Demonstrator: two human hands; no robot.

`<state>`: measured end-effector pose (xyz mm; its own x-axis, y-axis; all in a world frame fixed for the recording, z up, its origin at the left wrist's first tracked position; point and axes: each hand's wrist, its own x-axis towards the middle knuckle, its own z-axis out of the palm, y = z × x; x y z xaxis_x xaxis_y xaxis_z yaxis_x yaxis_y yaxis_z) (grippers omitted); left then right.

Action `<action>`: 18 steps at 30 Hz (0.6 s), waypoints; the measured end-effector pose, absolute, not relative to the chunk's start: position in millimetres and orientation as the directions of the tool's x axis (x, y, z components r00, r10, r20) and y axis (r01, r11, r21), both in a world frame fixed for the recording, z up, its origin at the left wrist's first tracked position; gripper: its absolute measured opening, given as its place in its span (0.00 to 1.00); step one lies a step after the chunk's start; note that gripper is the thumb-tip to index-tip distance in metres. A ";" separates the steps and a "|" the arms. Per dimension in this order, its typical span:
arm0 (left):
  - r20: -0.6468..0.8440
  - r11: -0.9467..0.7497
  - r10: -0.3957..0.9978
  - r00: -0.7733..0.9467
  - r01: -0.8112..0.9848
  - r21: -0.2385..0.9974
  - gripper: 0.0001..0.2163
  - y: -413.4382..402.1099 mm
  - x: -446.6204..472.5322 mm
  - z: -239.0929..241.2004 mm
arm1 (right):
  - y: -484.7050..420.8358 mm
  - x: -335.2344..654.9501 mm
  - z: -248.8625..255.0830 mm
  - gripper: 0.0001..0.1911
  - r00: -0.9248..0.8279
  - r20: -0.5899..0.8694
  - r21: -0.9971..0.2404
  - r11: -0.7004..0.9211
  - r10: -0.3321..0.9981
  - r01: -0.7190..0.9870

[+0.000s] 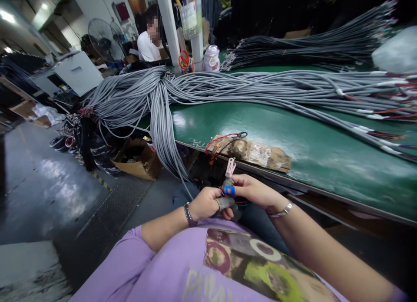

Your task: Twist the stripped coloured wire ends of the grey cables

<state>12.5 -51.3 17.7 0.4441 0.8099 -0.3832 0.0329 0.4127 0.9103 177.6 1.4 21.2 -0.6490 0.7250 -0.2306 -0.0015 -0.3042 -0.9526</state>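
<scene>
Both my hands meet in my lap, just below the edge of the green table. My left hand is closed, its thumb wrapped in grey tape, and grips the end of a cable with thin coloured wires. My right hand is closed too, a blue-taped fingertip pinching a small pink-white connector that sticks up above the fingers. The wire ends between the hands are mostly hidden.
A big bundle of grey cables lies across the table and hangs over its left end. A taped cardboard block with red wires sits at the table edge. A cardboard box stands on the floor. Another person sits far back.
</scene>
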 end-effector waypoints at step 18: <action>-0.283 0.303 0.922 0.266 -0.036 0.952 0.23 -52.7 15.8 9.1 | -32.7 164.7 12.5 0.17 -0.336 -0.141 -0.956 -0.216 0.931 -0.200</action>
<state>15.8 -52.7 9.1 0.2656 0.9215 -0.2833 -0.0359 0.3031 0.9523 164.7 -32.7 12.5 -0.3360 0.9313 -0.1406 -0.2000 -0.2164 -0.9556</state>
